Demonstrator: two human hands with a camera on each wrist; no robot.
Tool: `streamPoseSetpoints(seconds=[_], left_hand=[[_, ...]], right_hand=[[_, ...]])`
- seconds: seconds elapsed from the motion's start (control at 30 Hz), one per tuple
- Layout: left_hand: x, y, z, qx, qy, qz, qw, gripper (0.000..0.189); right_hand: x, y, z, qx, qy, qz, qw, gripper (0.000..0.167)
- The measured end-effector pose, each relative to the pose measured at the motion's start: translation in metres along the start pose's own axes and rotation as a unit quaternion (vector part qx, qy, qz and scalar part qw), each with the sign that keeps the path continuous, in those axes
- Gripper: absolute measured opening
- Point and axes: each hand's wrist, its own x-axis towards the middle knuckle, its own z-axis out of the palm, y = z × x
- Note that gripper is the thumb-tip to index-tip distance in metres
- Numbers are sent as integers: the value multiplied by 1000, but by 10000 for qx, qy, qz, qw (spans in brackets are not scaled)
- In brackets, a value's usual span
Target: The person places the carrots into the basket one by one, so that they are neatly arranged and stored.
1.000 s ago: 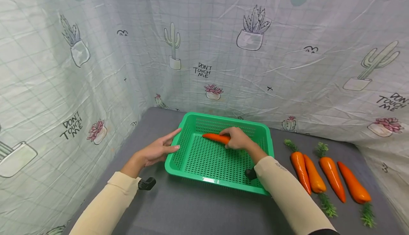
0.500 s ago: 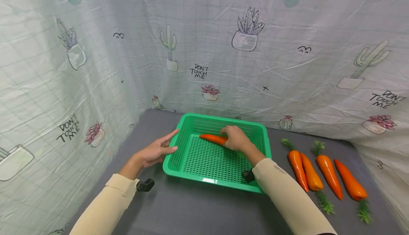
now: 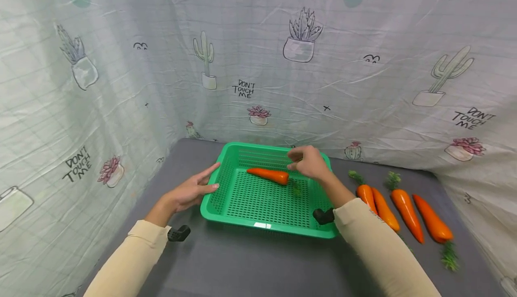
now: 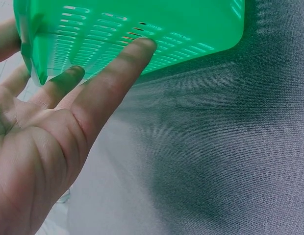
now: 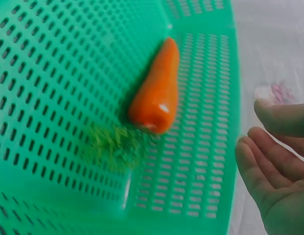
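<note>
An orange carrot [image 3: 268, 175] with a green leafy top lies on its side in the green plastic basket [image 3: 278, 229], close to the far wall. My right hand [image 3: 312, 163] is raised over the basket's far right part, apart from the carrot. In the right wrist view its loosely bent fingers [image 5: 274, 161] and thumb have nothing between them. At the basket's left end, my left hand [image 3: 189, 194] has its fingers spread along the rim. Seen from the left wrist, those fingers [image 4: 113, 81] lie nearly straight against the slotted outer wall.
Several more carrots lie on the grey table [image 3: 242, 265] right of the basket, among them a carrot [image 3: 408, 214] pointing toward me and a carrot [image 3: 433, 220] pointing away. My right sleeve partly covers the nearest ones. A printed curtain [image 3: 258, 41] hangs behind and at both sides.
My right hand has let go of the carrot and moved up and to the right, leaving it in the basket. The left hand stays at the rim. The head view has shifted slightly.
</note>
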Motion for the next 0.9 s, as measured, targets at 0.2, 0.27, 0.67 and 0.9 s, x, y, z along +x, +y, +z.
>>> streamPoseSetpoints(seconds=[0.2, 0.27, 0.67, 0.9], left_hand=[[-3, 1, 1, 17, 17, -15, 10000, 86], [-2, 2, 1, 2, 15, -14, 10000, 86], [0, 1, 2, -165, 10, -79, 9998, 86], [0, 1, 2, -168, 18, -97, 9998, 86]], right_hand=[[-13, 9, -21, 395, 129, 300, 9987, 44], [-18, 12, -27, 441, 175, 339, 9983, 44], [-37, 24, -52, 599, 468, 332, 9966, 42], [-48, 33, -62, 714, 542, 340, 9954, 42]])
